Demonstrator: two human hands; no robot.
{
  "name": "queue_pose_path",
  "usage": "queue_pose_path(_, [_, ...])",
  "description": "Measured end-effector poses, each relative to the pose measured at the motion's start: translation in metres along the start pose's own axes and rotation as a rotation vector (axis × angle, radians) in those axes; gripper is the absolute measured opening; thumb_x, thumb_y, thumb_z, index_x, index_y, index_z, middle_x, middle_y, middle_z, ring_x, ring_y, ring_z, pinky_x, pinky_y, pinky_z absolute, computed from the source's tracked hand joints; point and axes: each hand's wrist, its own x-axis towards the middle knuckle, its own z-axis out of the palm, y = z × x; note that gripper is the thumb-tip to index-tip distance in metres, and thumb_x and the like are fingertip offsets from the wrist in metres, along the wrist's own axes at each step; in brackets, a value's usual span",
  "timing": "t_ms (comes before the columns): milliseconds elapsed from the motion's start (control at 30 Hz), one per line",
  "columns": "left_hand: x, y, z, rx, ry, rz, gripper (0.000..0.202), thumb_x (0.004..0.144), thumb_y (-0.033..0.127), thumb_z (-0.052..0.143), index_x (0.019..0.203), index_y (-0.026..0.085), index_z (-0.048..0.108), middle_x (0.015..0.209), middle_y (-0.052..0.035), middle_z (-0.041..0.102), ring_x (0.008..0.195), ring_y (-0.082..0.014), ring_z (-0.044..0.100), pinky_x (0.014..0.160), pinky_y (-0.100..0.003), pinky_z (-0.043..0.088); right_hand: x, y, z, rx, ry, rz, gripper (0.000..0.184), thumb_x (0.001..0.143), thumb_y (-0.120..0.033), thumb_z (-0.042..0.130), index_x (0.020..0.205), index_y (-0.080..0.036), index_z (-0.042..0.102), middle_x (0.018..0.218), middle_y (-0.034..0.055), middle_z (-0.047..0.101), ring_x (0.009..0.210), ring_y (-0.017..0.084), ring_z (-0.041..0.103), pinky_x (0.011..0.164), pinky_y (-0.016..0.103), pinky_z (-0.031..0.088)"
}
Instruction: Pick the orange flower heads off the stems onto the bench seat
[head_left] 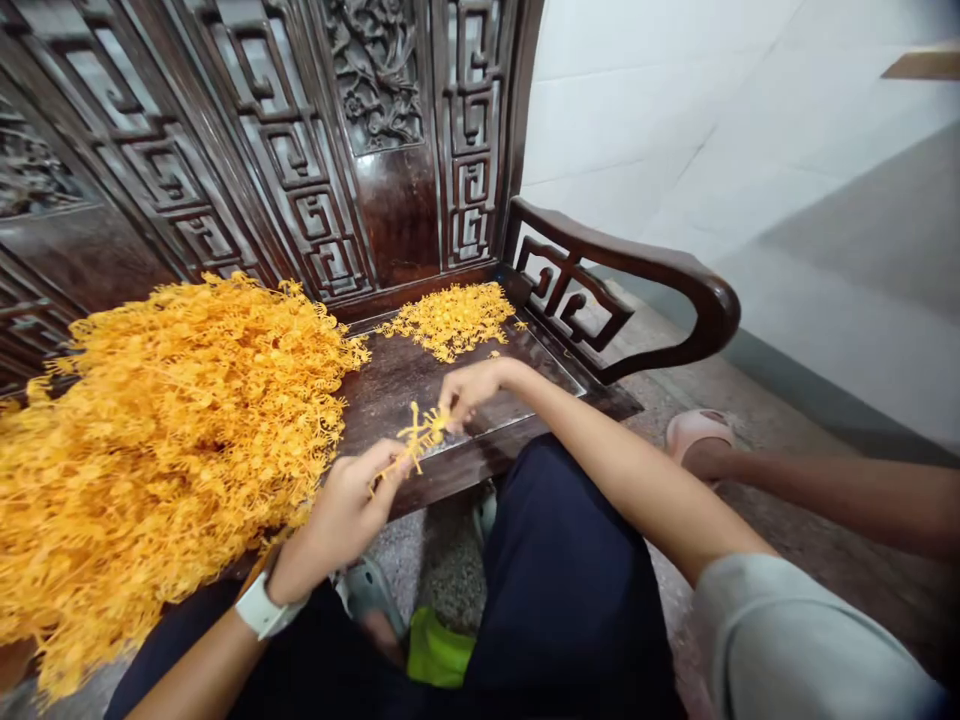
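I watch remotely a branched yellow plastic piece (433, 427) between left hand (352, 505) and right hand (474, 386), each pinching it; a hard tug might snap it; a small yellow pile (461, 315) lies beyond the right; a left-wrist knock could spill the large yellow heap (202, 430) alongside.

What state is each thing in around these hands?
Left hand: closed on yellow branched piece
Right hand: pinched at its other end
Yellow branched piece: held between both hands
Large yellow pile: heaped, loose
Small yellow pile: low, spread on bench
Pale wristband: worn, left wrist
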Motion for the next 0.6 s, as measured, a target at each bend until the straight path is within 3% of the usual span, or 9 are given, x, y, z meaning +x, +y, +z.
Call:
queue_pose_path(67, [0.004,-0.008,-0.009,-0.009,0.065,-0.025,0.024,0.111,0.034,0.051,0.101,0.02,0.069,0.087,-0.0003,0.071,0.077,-0.0148,0.066,0.073,-0.025,0.046,0.001,0.0,0.005,-0.023,-0.103,0.021,0.047,0.036,-0.026,0.105,0.064,-0.014,0.069,0.058,0.0003,0.069,0.051,0.013,0.06,0.052,0.024,0.044])
queue_pose_path(133, [0.007,-0.012,-0.017,-0.017,0.126,-0.03,0.025,0.11,0.035,0.053,0.1,0.019,0.07,0.089,-0.0011,0.072,0.08,-0.0156,0.066,0.076,-0.025,0.047,0.004,-0.009,0.004,0.017,-0.034,-0.06,0.048,0.049,-0.041,0.103,0.073,-0.016,0.07,0.068,0.0002,0.073,0.058,0.011,0.062,0.056,0.023,0.046])
queue_pose_path(233, [0.01,-0.013,-0.024,-0.021,0.176,-0.066,0.028,0.109,0.038,0.054,0.097,0.019,0.07,0.084,-0.0005,0.069,0.075,-0.0156,0.063,0.072,-0.025,0.046,0.009,-0.026,-0.005,0.286,0.394,-0.318,0.049,0.075,-0.062,0.088,0.088,-0.021,0.064,0.085,0.0005,0.075,0.066,0.009,0.059,0.06,0.021,0.048])
queue_pose_path(300, [0.013,-0.015,-0.026,-0.023,0.186,-0.089,0.029,0.108,0.04,0.055,0.095,0.019,0.069,0.08,0.0,0.067,0.072,-0.0155,0.06,0.07,-0.026,0.045,0.012,-0.033,-0.005,0.502,0.659,-0.414,0.047,0.081,-0.061,0.085,0.09,-0.022,0.06,0.087,0.0007,0.074,0.064,0.008,0.056,0.058,0.021,0.046])
queue_pose_path(333, [0.015,-0.017,-0.026,-0.027,0.191,-0.097,0.03,0.108,0.041,0.055,0.095,0.019,0.069,0.079,0.0,0.066,0.072,-0.0157,0.059,0.07,-0.026,0.044,0.013,-0.035,-0.003,0.568,0.721,-0.419,0.045,0.081,-0.057,0.087,0.089,-0.021,0.06,0.085,0.0008,0.072,0.06,0.008,0.054,0.056,0.021,0.044])
queue_pose_path(467, [0.025,-0.028,-0.026,-0.072,0.213,-0.158,0.033,0.106,0.047,0.056,0.095,0.018,0.068,0.072,0.0007,0.06,0.068,-0.0161,0.055,0.066,-0.027,0.043,0.01,-0.033,0.014,0.522,0.648,-0.388,0.035,0.082,-0.044,0.088,0.08,-0.018,0.065,0.069,-0.0004,0.066,0.051,0.007,0.047,0.048,0.021,0.034])
queue_pose_path(600, [0.033,-0.036,-0.025,-0.098,0.214,-0.197,0.037,0.105,0.052,0.056,0.096,0.018,0.067,0.067,0.0025,0.055,0.062,-0.0151,0.05,0.061,-0.026,0.041,0.002,-0.034,0.018,0.327,0.511,-0.444,0.033,0.081,-0.041,0.085,0.07,-0.017,0.066,0.067,0.0006,0.065,0.051,0.007,0.048,0.049,0.023,0.037])
